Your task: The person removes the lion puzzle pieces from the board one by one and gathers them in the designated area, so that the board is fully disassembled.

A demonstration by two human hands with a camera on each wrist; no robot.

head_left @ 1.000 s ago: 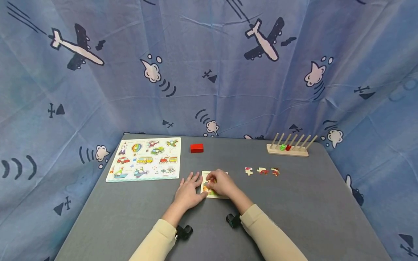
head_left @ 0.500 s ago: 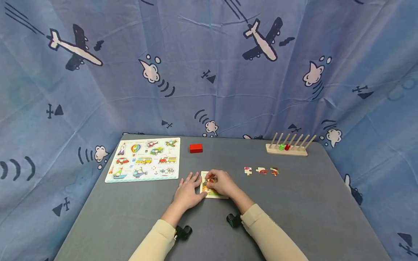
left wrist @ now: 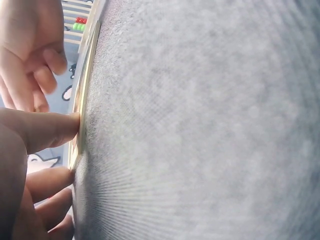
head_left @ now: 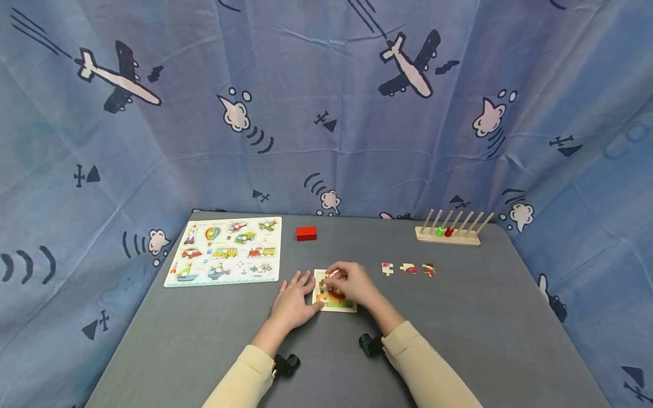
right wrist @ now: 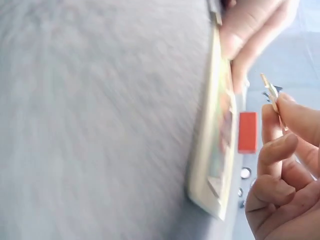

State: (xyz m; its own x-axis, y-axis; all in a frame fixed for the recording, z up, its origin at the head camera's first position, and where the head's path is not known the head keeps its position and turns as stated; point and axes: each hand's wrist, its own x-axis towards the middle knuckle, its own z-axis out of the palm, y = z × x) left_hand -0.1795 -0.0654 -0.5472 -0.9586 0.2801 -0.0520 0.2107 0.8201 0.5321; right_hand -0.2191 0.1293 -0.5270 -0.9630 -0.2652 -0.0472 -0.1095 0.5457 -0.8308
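Observation:
A small framed jigsaw puzzle [head_left: 343,307] with a colourful picture lies on the grey table between the hands. My left hand [head_left: 292,304] rests at its left side, fingers spread, thumb and a fingertip touching the frame's edge in the left wrist view. Above the puzzle, my right hand [head_left: 355,285] pinches a thin puzzle piece [right wrist: 273,95] between thumb and forefinger, clear of the frame in the right wrist view. The piece's picture cannot be made out. To the right lie three loose pieces: one pink and white [head_left: 388,269], two red and cream [head_left: 409,268].
A white vehicle picture board [head_left: 204,272] lies at the back left. A red block [head_left: 306,233] sits near the back edge. At the back right stands a wooden peg rack [head_left: 449,240] with green and red beads. A patterned blue cloth [head_left: 326,113] hangs behind the table.
My right hand has risen off the puzzle and shifted slightly right, with a piece between its fingertips, uncovering more of the picture. The left hand has stayed in place.

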